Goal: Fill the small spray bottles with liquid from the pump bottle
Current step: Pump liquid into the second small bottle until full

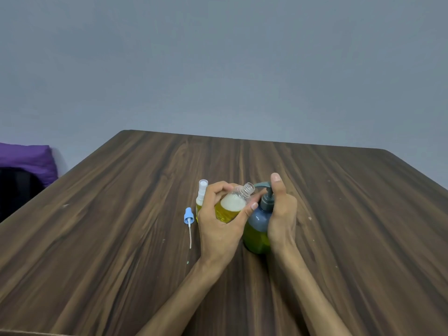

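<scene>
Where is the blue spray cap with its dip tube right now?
In the head view, the blue spray cap lies on the table, tube pointing toward the person, just left of the left hand and near the capped spray bottle.

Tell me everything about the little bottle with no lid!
The open bottle is small, clear and looks like plastic, with a threaded neck and no cap. Yellow liquid fills most of it, topped with white foam. It is tilted, its mouth leaning toward the spout of the pump bottle. The left hand holds it off the table, fingers curled round its body. Whether mouth and spout touch is unclear.
</scene>
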`<state>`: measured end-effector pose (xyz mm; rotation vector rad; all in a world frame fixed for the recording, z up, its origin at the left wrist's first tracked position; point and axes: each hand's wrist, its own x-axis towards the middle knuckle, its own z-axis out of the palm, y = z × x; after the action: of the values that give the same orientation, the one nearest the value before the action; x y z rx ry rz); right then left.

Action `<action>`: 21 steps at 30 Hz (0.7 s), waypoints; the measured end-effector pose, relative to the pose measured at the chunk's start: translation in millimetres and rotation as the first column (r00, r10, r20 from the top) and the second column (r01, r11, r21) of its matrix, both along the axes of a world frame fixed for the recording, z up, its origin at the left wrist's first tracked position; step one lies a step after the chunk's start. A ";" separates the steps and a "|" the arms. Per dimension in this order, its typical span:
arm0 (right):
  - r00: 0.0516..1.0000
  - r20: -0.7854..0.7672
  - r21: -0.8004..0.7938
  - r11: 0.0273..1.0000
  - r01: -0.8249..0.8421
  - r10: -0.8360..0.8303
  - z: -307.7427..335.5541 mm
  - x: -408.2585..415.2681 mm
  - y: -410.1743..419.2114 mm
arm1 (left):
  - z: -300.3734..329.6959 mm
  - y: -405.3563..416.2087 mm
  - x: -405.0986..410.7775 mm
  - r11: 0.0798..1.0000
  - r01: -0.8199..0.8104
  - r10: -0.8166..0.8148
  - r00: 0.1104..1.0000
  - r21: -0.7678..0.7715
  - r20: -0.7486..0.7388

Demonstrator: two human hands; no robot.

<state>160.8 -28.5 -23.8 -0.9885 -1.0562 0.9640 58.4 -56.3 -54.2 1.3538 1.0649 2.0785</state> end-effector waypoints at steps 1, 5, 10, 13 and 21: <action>1.000 0.022 0.029 0.999 0.019 -0.020 -2.3 -0.4 0.9 | 0.4 -0.3 0.2 1.000 -0.002 0.002 1.000 0.002 -0.006; 0.985 0.099 0.163 0.978 0.126 -0.144 -5.2 -0.6 -0.9 | 2.0 -2.2 0.0 1.000 -0.008 0.008 1.000 -0.004 -0.011; 0.979 0.116 0.186 0.972 0.145 -0.169 -8.4 -0.5 2.3 | 0.5 -1.6 -0.9 1.000 -0.012 0.012 1.000 0.000 -0.025; 0.973 0.134 0.186 0.969 0.160 -0.187 -8.6 -0.1 2.4 | 1.7 -3.2 -0.1 1.000 -0.002 0.002 1.000 0.003 -0.021; 0.980 0.129 0.172 0.977 0.127 -0.150 -11.6 0.9 4.1 | 2.8 -3.9 -0.3 1.000 0.000 0.000 1.000 0.001 -0.020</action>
<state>161.6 -24.4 -35.4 -0.9917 -1.1489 0.6899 58.2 -60.2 -51.4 1.3782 1.0720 2.0697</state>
